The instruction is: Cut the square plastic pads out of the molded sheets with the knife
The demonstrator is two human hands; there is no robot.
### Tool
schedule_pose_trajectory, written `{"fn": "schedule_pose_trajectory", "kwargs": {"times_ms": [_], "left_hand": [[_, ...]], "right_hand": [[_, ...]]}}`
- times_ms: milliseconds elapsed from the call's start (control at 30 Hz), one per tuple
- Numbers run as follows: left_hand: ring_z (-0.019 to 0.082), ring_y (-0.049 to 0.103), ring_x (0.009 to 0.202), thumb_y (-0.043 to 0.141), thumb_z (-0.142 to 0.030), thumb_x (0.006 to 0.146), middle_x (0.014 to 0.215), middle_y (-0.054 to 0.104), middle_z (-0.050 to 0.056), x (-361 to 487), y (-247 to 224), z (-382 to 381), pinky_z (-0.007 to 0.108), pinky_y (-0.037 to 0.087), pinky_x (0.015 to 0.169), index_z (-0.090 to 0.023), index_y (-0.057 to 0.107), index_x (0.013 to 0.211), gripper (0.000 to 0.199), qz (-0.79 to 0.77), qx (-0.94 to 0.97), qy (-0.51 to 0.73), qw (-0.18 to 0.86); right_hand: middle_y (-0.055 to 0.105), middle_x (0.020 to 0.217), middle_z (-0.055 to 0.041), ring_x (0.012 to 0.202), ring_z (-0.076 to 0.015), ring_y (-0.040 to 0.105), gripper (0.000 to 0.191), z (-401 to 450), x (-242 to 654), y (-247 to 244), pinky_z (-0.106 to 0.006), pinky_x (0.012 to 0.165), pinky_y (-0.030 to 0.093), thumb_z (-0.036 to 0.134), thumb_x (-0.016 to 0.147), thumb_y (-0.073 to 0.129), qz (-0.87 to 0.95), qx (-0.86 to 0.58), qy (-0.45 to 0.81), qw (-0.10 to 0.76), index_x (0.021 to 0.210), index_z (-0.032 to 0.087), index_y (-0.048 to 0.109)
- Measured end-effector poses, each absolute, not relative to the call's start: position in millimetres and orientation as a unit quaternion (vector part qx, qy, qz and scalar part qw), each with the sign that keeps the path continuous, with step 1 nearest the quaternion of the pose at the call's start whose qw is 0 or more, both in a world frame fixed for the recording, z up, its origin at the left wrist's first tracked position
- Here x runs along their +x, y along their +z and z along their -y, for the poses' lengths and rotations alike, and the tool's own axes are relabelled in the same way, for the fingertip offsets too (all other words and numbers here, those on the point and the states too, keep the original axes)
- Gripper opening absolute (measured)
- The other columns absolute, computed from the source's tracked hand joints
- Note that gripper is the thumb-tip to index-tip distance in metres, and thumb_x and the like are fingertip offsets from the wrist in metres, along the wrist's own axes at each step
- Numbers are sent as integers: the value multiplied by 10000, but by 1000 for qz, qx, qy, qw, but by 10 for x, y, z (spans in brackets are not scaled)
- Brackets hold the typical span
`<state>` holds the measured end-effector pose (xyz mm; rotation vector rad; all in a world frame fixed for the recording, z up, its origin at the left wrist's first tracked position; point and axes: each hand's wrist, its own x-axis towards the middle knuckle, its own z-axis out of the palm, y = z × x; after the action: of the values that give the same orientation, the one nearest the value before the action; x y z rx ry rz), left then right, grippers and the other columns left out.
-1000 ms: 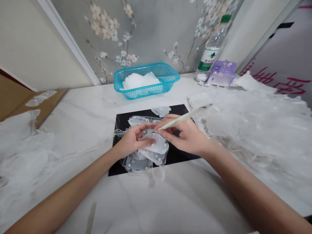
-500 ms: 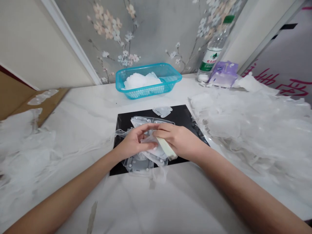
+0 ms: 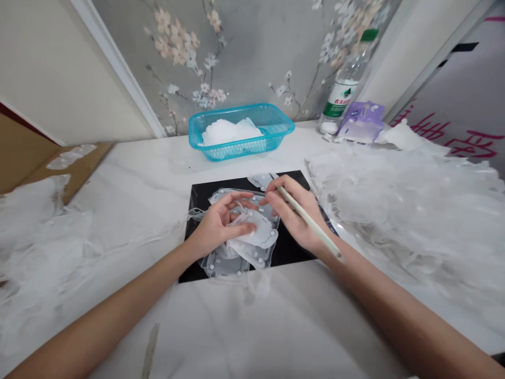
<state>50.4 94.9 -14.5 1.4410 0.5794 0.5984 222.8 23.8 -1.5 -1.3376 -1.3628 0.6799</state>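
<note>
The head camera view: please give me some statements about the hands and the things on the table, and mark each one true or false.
1. The right hand holds a slim pale tool. True.
2. The blue basket has nothing inside. False: white material lies in it.
3. The thumb of the left hand is on a whitish piece. True.
4. The bottle lies on its side. False: it stands upright, next to a purple packet.
5. The black sheet lies under several see-through pieces. True.
</note>
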Motion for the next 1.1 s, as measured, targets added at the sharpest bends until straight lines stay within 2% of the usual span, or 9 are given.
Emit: {"fn": "schedule_pose_trajectory", "kwargs": {"times_ms": [100,233,300,433,600,733,833,933,1100], "left_hand": [[100,578,753,774,-159,640,999,578,25,507,-151,-948,200,501,645,-209,593,1041,442,-255,640,288,665],[105,578,784,716,-244,726,975,611,29,517,-150,-928,173,477,634,-192,644,948,238,-287,631,323,645],[107,589,789,676,-271,770,913,646,27,528,-149,-915,171,469,652,-181,660,894,154,-317,615,349,632],[123,612,783,687,-269,754,834,683,22,554,-148,-904,190,474,668,-178,655,856,140,-362,581,375,625],[76,544,588,685,-263,724,846,675,19,570,-147,-934,187,445,558,-167,636,839,158,-404,537,424,606],[53,455,501,622,-199,702,725,597,-15,562,-135,-959,174,371,468,-168,645,804,109,-404,508,432,626],[55,359,449,525,-184,695,550,439,-37,556,-122,-955,178,280,413,-153,673,749,160,-383,538,388,643],[61,274,424,474,-183,668,461,299,-55,558,-119,-942,184,231,403,-139,657,647,189,-380,550,360,650],[70,305,439,449,-152,626,453,319,-47,570,-122,-936,189,247,427,-163,479,490,140,-385,540,387,641]], "right_hand": [[634,759,18,567,-89,535,263,-279,2174,-83,-202,494,417,299,709,684,544,-540,377,520,777,218,444],[639,764,-3,625,-108,548,306,-306,2152,-128,-224,547,444,284,673,703,512,-523,410,544,724,212,410],[645,758,-6,615,-105,541,299,-306,2151,-119,-224,539,434,280,682,691,505,-527,399,554,725,212,404],[648,750,-3,612,-108,552,254,-303,2142,-94,-231,541,434,249,703,653,500,-540,357,576,729,212,403],[610,707,5,604,-126,556,233,-332,2210,-113,-270,563,457,234,723,628,464,-561,271,630,744,226,396],[588,700,4,608,-142,553,252,-358,2312,-119,-314,612,483,212,735,625,430,-584,196,660,757,240,375],[585,713,0,612,-146,553,256,-357,2329,-102,-322,617,484,194,736,623,423,-584,183,668,760,243,373],[584,716,-1,619,-148,558,252,-349,2307,-80,-317,610,474,199,737,626,413,-580,171,681,757,240,378],[585,698,10,617,-148,564,271,-345,2307,-77,-319,628,477,188,738,636,398,-583,152,692,764,240,371]]}}
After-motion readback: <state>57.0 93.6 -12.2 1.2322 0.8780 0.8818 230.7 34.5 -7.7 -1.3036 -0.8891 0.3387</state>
